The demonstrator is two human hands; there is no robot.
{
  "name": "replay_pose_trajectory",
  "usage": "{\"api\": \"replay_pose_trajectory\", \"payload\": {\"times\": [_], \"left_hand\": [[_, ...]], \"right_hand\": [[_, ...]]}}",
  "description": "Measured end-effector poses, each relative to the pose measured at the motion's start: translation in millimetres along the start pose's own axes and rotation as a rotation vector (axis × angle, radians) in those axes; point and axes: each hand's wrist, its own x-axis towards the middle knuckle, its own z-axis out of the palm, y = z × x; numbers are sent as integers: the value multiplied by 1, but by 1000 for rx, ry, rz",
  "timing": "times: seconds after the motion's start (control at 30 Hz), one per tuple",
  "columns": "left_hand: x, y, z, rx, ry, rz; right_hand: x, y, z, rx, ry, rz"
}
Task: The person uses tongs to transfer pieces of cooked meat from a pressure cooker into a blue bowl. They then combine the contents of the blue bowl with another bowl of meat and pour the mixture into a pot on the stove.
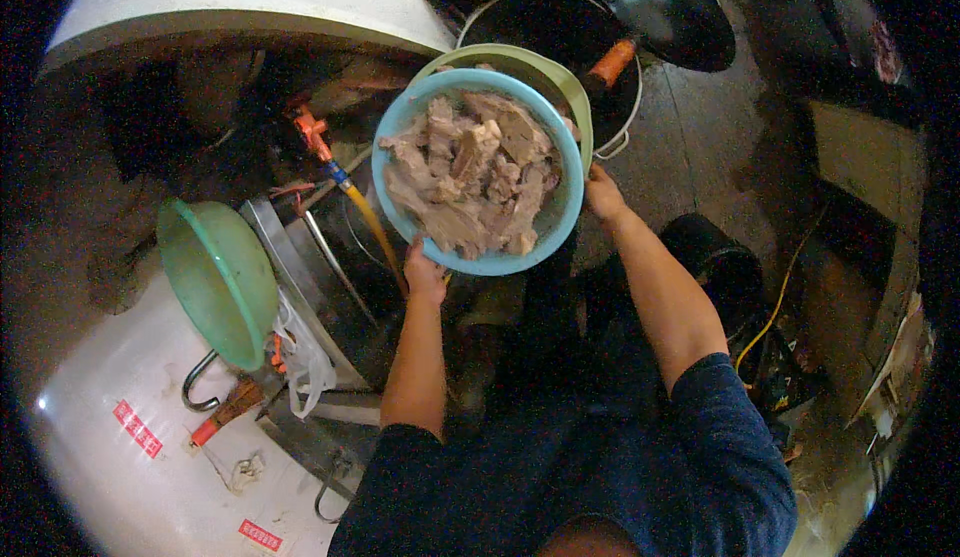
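Observation:
A light-blue plastic basin [489, 266] holds many chunks of greyish-brown meat [480, 174]. My left hand [425, 273] grips its near-left rim, with the thumb over the edge. Behind and partly beneath it is a pale-green basin [576, 95], mostly covered, with bits of meat showing at its edge. At the right side, where the two rims meet, my right hand [604, 195] is closed on the basins. Its fingers are hidden underneath, so which rim bears on them is unclear.
Beyond the basins are a large dark pot [525, 20] and a black wok [667, 13] with an orange handle [615, 61]. On the left stand a green basin [225, 279], a metal hook [196, 384], a brush [225, 410] and a yellow hose [367, 212]. A black bucket [712, 257] stands right.

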Motion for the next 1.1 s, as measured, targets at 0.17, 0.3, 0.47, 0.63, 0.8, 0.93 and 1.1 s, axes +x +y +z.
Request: {"api": "replay_pose_trajectory", "payload": {"times": [0.17,0.3,0.47,0.63,0.8,0.93,1.1], "left_hand": [[-7,-2,3,33,-16,47],[-3,-13,9,-56,76,151],[13,1,-6,61,-60,194],[11,15,17,23,73,153],[23,8,-4,56,-78,181],[29,12,-7,169,50,171],[6,11,18,241,105,178]], "right_hand": [[4,-2,8,-259,189,-132],[15,12,11,-120,148,-228],[-4,-32,26,-396,260,-165],[3,-25,34,-396,248,-197],[-10,-40,39,-437,261,-114],[-8,-34,44,-377,234,-165],[-13,-24,41,-375,148,-124]]}}
